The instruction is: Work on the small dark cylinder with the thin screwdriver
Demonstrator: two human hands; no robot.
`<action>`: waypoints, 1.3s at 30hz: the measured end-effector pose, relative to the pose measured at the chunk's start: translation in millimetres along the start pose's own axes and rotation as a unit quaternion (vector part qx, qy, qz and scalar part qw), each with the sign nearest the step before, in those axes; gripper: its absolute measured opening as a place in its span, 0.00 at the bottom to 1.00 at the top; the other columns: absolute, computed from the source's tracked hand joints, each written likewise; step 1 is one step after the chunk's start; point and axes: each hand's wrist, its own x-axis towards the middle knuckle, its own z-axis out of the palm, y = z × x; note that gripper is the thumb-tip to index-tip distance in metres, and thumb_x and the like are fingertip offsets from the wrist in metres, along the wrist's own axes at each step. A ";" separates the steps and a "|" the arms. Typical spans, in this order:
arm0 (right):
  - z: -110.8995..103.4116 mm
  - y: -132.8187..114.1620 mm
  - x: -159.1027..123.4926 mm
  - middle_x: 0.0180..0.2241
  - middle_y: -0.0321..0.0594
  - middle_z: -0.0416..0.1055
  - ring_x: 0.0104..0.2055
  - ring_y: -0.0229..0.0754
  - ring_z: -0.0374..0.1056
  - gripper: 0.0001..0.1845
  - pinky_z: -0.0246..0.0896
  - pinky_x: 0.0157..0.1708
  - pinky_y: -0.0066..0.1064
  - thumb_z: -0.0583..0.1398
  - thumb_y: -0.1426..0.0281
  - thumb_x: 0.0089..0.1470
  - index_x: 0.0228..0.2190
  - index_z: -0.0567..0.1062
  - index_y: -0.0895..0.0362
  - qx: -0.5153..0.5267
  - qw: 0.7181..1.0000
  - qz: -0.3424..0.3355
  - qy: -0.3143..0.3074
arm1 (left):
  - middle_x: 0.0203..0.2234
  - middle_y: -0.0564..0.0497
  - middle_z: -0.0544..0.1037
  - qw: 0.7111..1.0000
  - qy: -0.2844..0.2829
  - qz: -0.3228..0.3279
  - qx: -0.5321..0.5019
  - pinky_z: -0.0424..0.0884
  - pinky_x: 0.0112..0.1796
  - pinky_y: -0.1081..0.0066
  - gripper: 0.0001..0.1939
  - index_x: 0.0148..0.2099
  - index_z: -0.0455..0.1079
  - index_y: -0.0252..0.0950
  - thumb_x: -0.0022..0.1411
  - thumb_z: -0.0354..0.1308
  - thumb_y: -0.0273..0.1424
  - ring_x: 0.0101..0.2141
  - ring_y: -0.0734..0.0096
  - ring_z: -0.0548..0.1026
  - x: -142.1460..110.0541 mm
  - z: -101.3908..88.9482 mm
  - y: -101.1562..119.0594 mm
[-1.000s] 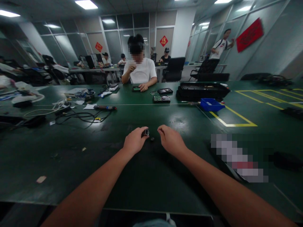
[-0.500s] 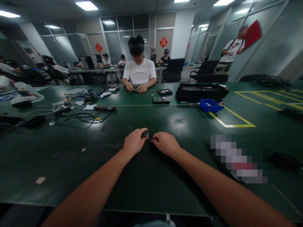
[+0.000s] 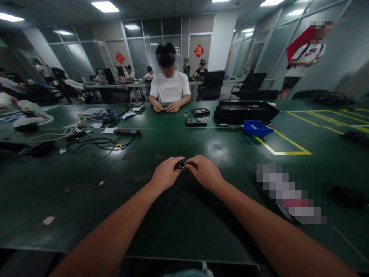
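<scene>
My left hand [image 3: 166,172] is closed around a short dark cylinder [image 3: 181,164] whose round, metallic-rimmed open end faces right. Most of the cylinder's body is hidden in my palm and fingers, so its exact kind does not show. Close by on the right, my right hand [image 3: 205,172] has its thumb and fingertips pinched together at the cylinder's open end. Whatever lies in that pinch is too small to make out. Both hands are held over the green tabletop [image 3: 173,227], near the middle of the view.
Across the table a person in a white shirt [image 3: 170,86] handles a small item. Hard drives [image 3: 196,121], a black tray [image 3: 246,111] and a blue bin [image 3: 257,128] stand at the back right. Black cables [image 3: 95,144] and a dark handheld tool [image 3: 128,132] lie left. A blurred-out object [image 3: 288,194] lies right.
My right hand's fingertips have come up to the cylinder's open end, closing the gap between my hands. The cylinder has shifted slightly right. A person at the back right has walked further right.
</scene>
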 end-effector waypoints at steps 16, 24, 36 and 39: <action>0.8 -0.2 0.5 0.33 0.39 0.76 0.34 0.43 0.71 0.09 0.61 0.33 0.34 0.64 0.62 0.56 0.37 0.77 0.54 0.046 0.996 0.043 0.064 | 0.48 0.49 0.78 0.994 -0.011 0.083 -0.073 0.71 0.49 0.65 0.21 0.59 0.70 0.43 0.64 0.60 0.30 0.48 0.63 0.75 -2.0 -0.2 4.6; -2.4 -6.0 -2.0 0.31 0.38 0.77 0.33 0.42 0.71 0.08 0.60 0.32 0.32 0.63 0.63 0.57 0.34 0.78 0.54 0.063 0.996 0.043 0.045 | 0.49 0.48 0.77 0.992 -0.015 0.091 -0.082 0.71 0.48 0.64 0.20 0.59 0.71 0.42 0.65 0.57 0.28 0.47 0.63 0.75 -3.1 -2.5 7.8; -9.0 -6.3 -2.6 0.34 0.41 0.75 0.34 0.42 0.70 0.09 0.62 0.33 0.34 0.58 0.66 0.60 0.39 0.76 0.56 0.118 0.987 0.058 0.094 | 0.48 0.48 0.78 0.992 0.022 0.066 -0.102 0.70 0.50 0.62 0.20 0.57 0.72 0.42 0.62 0.62 0.29 0.47 0.62 0.76 1.7 5.1 -1.0; -14.0 -7.8 -3.3 0.42 0.44 0.75 0.41 0.44 0.71 0.13 0.65 0.40 0.35 0.54 0.67 0.64 0.44 0.77 0.55 0.158 0.978 0.027 0.137 | 0.49 0.48 0.78 0.993 0.041 0.044 -0.103 0.70 0.51 0.61 0.20 0.57 0.71 0.42 0.62 0.62 0.30 0.48 0.61 0.76 3.2 5.5 -2.5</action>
